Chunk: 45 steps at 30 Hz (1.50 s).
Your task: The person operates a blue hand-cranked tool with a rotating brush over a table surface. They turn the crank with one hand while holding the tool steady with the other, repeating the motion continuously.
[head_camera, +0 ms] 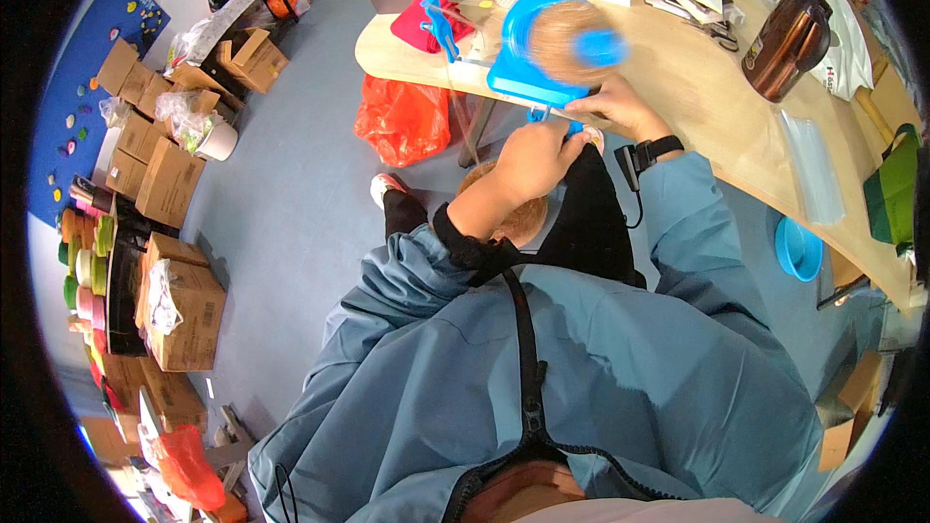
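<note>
A blue plastic yarn winder (534, 83) sits at the near edge of the wooden table, a tan yarn ball (567, 40) blurred on its top. My left hand (538, 160) is closed around a blue handle part (574, 128) just below the table edge. At the winder's near right corner is my right hand (621, 109), its fingertips against or close to the base; its grip is partly hidden. A blue yarn guide (439, 29) sticks out to the left, with a thin strand running down from it. A tan yarn cone (527, 221) stands below, partly hidden by my left forearm.
Left of the winder lies red cloth (421, 25); below hangs a red plastic bag (403, 123). A brown thermos jug (788, 40), scissors (724, 38) and clear plastic sleeves (814, 167) are on the right of the table. Cardboard boxes (171, 181) line the left side. A blue basin (798, 248) is low right.
</note>
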Tool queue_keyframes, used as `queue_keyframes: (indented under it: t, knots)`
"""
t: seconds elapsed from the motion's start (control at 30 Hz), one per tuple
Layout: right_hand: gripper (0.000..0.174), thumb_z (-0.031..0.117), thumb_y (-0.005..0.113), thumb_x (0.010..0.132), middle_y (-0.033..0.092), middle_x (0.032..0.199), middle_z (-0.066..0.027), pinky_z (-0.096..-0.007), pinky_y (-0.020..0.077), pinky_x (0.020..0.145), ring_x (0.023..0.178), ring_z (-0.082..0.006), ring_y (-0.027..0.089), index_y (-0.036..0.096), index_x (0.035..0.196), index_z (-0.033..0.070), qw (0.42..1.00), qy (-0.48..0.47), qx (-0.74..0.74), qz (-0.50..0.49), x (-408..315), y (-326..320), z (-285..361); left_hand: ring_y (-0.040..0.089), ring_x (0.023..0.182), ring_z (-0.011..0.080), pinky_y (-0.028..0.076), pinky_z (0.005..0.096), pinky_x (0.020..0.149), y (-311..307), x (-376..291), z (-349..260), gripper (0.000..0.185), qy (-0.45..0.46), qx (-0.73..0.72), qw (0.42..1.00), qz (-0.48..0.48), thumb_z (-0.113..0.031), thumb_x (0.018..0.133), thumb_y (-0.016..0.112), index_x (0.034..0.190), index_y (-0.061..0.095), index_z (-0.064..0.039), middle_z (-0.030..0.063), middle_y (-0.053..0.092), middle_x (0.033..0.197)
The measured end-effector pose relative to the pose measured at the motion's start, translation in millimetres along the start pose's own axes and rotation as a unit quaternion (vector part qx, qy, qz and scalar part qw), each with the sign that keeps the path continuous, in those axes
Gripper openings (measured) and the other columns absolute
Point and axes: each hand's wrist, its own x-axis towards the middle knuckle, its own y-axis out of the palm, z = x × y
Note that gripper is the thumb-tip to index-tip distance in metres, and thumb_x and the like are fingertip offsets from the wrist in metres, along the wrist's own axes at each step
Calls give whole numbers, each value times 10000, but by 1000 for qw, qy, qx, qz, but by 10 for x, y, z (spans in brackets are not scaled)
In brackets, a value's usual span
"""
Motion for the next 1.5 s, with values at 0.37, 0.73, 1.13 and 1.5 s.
queue_keyframes:
  t: [0.37,0.73,1.13,1.5]
  knots:
    - [695,75,839,697,604,1239,-106,-332,484,961,1114,-186,587,510,1304,-4,1000,1,21,1,7,-7,-33,654,757,347,489,409,748,426,-248,576,433,-153,-157,970,102,-373,966,554,822,684,13,208,679,786]
    - [800,114,860,687,608,1217,-90,-346,461,992,1110,-195,582,450,1368,22,999,-45,6,-26,5,35,-26,656,774,367,490,425,758,214,-374,857,458,-238,-134,961,40,-393,954,536,820,687,18,225,662,763]
    - [826,26,840,679,595,1258,-125,-365,493,977,1108,-216,603,422,1390,-14,999,-9,50,-14,0,26,-3,564,675,175,472,344,676,-128,-308,775,396,-263,-274,921,-86,-332,992,538,851,652,21,118,609,705]
    - [771,56,849,695,613,1188,-111,-341,512,926,1093,-214,593,458,1357,-6,996,-14,80,-25,-40,83,41,618,772,464,486,509,690,-55,-84,42,392,-54,-89,993,-57,-349,970,543,851,623,16,268,638,784]
